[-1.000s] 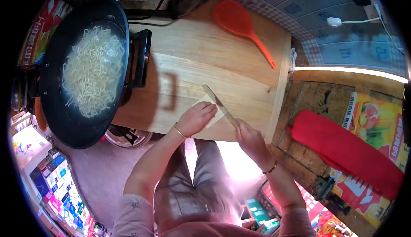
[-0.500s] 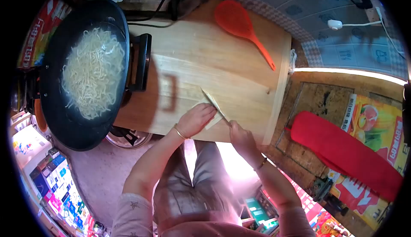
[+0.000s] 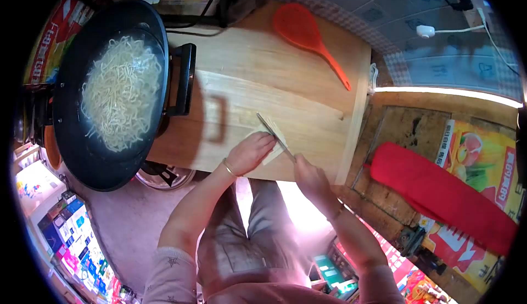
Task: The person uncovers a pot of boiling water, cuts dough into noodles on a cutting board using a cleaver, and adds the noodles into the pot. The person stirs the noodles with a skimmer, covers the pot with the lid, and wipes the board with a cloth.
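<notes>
My right hand is wrapped round the handle of a knife, whose blade slants up and left over the wooden board. My left hand has its fingers bent and pressed together on a pale, flat piece of food, right beside the blade. Its exact kind I cannot tell, and the hand hides part of it. Thin pale strips lie along the far side of the blade.
A black wok with pale noodles stands left of the board, its handle jutting over it. An orange strainer ladle lies at the back. To the right is a red elongated cloth item. A white cable hangs along the wall.
The knife blade has shifted slightly and turned a little; thin pale strips now show on its right side. My left hand stays nearly in place on the food.
</notes>
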Demonstrator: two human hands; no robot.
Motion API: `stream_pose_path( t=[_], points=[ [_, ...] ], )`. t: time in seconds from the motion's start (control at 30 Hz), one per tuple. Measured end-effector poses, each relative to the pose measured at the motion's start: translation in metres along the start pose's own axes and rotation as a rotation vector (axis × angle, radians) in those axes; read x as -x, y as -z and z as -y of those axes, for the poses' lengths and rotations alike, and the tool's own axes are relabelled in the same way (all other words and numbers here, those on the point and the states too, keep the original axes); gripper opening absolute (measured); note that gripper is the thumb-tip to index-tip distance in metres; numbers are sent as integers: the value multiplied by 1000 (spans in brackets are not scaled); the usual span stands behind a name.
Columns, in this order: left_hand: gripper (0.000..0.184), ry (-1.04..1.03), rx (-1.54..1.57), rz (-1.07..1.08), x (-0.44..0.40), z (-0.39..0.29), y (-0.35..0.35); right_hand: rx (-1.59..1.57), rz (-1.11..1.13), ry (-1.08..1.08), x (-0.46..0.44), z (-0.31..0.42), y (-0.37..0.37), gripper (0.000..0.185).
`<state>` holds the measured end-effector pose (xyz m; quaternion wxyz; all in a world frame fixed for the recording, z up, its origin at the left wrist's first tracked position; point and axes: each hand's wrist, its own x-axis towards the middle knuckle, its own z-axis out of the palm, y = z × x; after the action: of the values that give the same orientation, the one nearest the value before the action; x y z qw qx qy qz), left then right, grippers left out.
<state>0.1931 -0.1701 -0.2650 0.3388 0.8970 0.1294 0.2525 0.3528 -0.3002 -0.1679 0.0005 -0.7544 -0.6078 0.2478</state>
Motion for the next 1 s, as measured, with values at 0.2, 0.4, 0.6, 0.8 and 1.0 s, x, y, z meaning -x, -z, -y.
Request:
stream_pose_path(
  t=[0.2, 0.4, 0.6, 0.8, 1.0],
  points=[
    [24, 31, -51, 31, -1, -2, 2, -44, -48, -14, -1, 1, 3, 9],
    [28, 14, -15, 17, -2, -1, 4, -36, -16, 17, 13, 3, 19, 8],
    [26, 8, -18, 3, -3, -1, 6, -55, -24, 4, -4, 0, -7, 8],
    [25, 2, -18, 8, 1, -4, 4, -143, -118, 7, 7, -3, 6, 6],
    [25, 1, -1, 12, 0, -3, 7, 28, -16, 40, 10, 10, 13, 7]
  ],
)
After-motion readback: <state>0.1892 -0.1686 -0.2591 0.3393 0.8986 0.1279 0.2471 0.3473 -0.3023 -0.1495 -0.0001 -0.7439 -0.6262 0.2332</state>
